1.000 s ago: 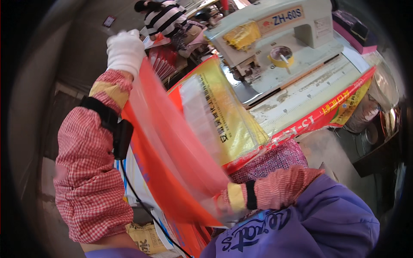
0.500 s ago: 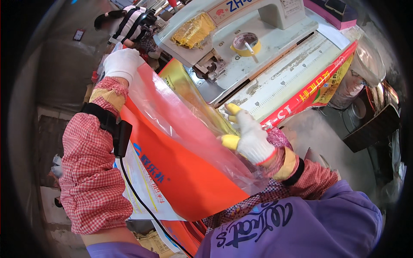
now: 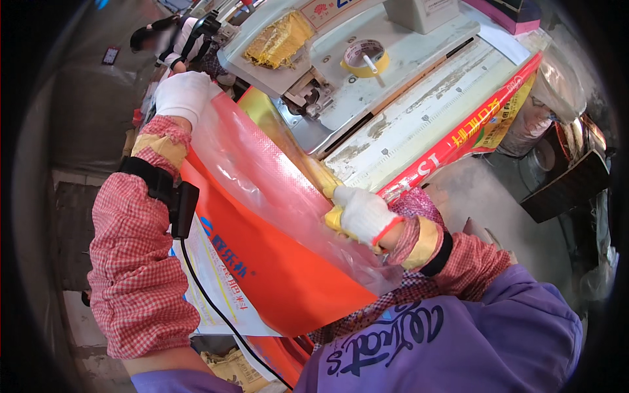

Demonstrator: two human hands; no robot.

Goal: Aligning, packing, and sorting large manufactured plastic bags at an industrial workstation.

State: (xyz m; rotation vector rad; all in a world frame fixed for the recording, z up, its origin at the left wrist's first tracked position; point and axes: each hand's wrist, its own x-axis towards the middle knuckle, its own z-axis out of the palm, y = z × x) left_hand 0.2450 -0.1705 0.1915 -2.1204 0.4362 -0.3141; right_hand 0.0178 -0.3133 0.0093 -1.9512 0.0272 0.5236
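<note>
Head view: holding the red bag (image 3: 282, 285) by its top corner, clenched in the left grip (image 3: 182, 98), near the sewing machine (image 3: 321, 56). With the right grip (image 3: 365, 215) beside the yellow bag (image 3: 267, 118), cannot tell whether pinching anything. Seemingly partway: already spread with clear liner (image 3: 275, 190), not yet let go.

Blue characters (image 3: 226, 251) on orange bag (image 3: 288, 288), yellow lettering (image 3: 483, 123) on red strip (image 3: 452, 143), dark script (image 3: 393, 337) on purple top (image 3: 504, 321)
</note>
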